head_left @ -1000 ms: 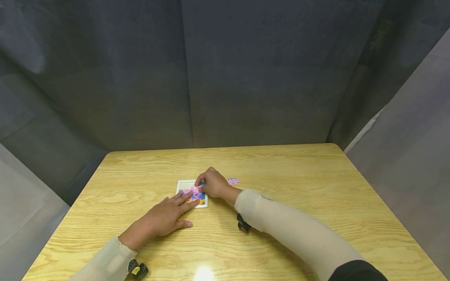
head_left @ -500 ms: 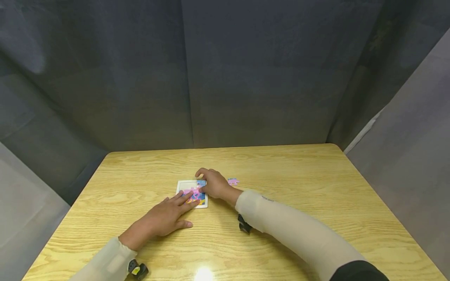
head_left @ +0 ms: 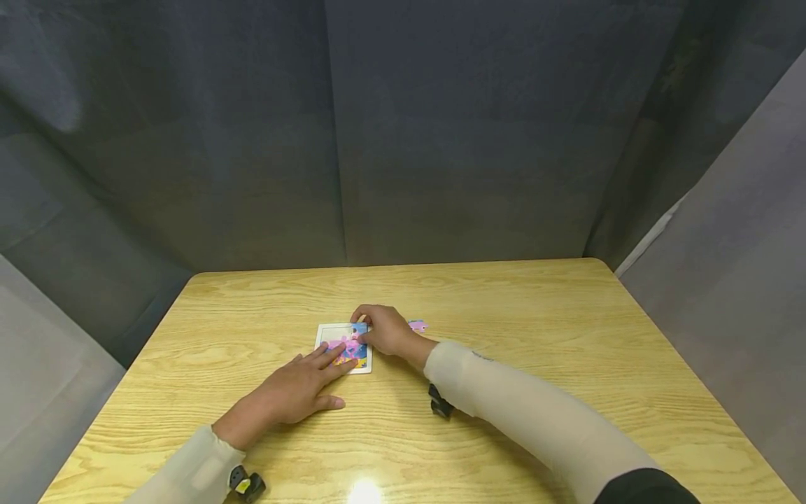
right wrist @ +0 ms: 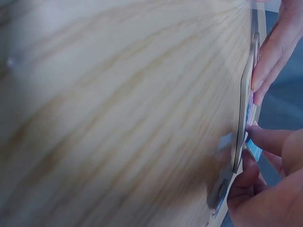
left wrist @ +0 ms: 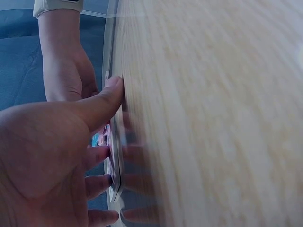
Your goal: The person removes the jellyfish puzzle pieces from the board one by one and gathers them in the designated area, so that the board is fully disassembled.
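Observation:
A small jigsaw puzzle in a white tray (head_left: pixel 336 332) lies on the table, its lower part and right side filled with pink, blue and yellow pieces. My left hand (head_left: pixel 292 388) is spread flat, index to ring fingers resting on the filled part, thumb out on the table. At the tray's upper right corner, my right hand (head_left: pixel 389 330) pinches a blue puzzle piece (right wrist: pixel 254 150) between thumb and fingers. The right wrist view shows that piece tilted up at the tray's edge. A loose pink puzzle piece (head_left: pixel 418 325) lies just beyond the right hand, partly covered by it.
The wooden table (head_left: pixel 535 336) extends widely on all sides of the tray. Dark curtains (head_left: pixel 466 140) hang behind its far edge, and paler cloth (head_left: pixel 724 266) hangs at the right side.
The right hand's fingers first reached over the tray's upper right corner, lifted off past its far edge, then curled back onto the blue puzzle piece. My left hand has stayed still.

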The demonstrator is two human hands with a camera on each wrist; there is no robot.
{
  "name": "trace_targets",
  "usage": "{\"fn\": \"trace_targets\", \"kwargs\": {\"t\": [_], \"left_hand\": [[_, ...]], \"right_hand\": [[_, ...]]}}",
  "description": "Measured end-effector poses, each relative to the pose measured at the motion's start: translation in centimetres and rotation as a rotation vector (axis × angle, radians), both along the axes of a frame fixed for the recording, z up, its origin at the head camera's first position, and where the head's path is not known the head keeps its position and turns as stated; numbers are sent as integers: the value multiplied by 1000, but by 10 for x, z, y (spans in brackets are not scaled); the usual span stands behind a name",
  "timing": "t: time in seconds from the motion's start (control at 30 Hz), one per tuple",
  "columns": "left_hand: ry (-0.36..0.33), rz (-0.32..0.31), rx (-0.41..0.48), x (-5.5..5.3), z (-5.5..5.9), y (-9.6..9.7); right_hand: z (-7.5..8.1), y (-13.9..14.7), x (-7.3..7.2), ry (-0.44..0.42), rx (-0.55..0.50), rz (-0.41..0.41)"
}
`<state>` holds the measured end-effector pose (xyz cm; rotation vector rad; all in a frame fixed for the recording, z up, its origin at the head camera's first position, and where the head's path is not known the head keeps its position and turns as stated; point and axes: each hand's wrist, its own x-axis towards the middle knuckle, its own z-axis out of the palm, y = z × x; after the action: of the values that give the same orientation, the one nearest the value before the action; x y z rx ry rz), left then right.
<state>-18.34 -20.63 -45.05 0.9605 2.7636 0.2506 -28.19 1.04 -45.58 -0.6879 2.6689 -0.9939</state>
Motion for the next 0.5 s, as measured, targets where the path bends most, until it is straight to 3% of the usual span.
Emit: {"fn": "trace_targets", "kwargs": {"t": [0.5], "left_hand": [[12, -14, 1, 1, 1, 1]], "right_hand": [[-2, -1, -1, -38, -46, 7]]}}
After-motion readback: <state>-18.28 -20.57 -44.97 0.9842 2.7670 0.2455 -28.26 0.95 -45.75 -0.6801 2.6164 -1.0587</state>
